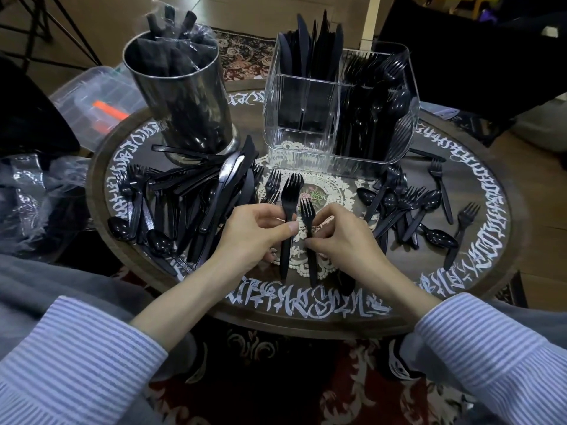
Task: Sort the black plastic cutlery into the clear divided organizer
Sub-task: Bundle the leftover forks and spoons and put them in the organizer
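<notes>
At the centre of the frame I am gathering forks: my left hand pinches the handle of one black fork between thumb and fingers, and my right hand is closed on a second fork, the two held side by side just above the round worktop. Next I judge they must be lifted together to the clear divided organizer in the upper middle, into the right compartment where forks and spoons already stand. Loose cutlery lies heaped left and right, and a steel canister stands upper left.
</notes>
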